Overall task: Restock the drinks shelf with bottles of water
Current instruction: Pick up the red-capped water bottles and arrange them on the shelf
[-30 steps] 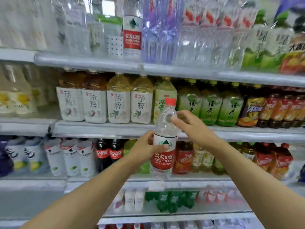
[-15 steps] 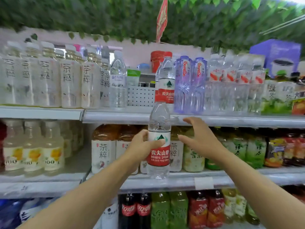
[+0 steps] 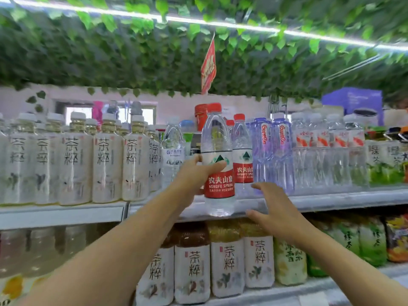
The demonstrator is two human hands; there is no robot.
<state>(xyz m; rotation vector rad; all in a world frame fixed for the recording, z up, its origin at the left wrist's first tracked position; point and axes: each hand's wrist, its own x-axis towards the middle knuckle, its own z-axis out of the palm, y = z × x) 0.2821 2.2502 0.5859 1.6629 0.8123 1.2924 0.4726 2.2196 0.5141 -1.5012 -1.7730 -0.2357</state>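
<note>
Left hand [image 3: 194,175] wrapped around a Nongfu Spring water bottle [image 3: 217,164], upright, red cap on top, base level with the front edge of the top shelf [image 3: 331,198]. Just behind and to its right, a matching bottle [image 3: 242,155] standing on that shelf beside purple Ganten bottles [image 3: 272,151]. Right hand [image 3: 273,208] spread open, fingers relaxed, empty, just below-right of the held bottle.

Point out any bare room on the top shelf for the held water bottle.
One gap: between the clear blue-label bottle and the shelved red-label water bottle, behind the held bottle in the left hand. Tea bottles left and purple bottles right stand crowded.
</note>
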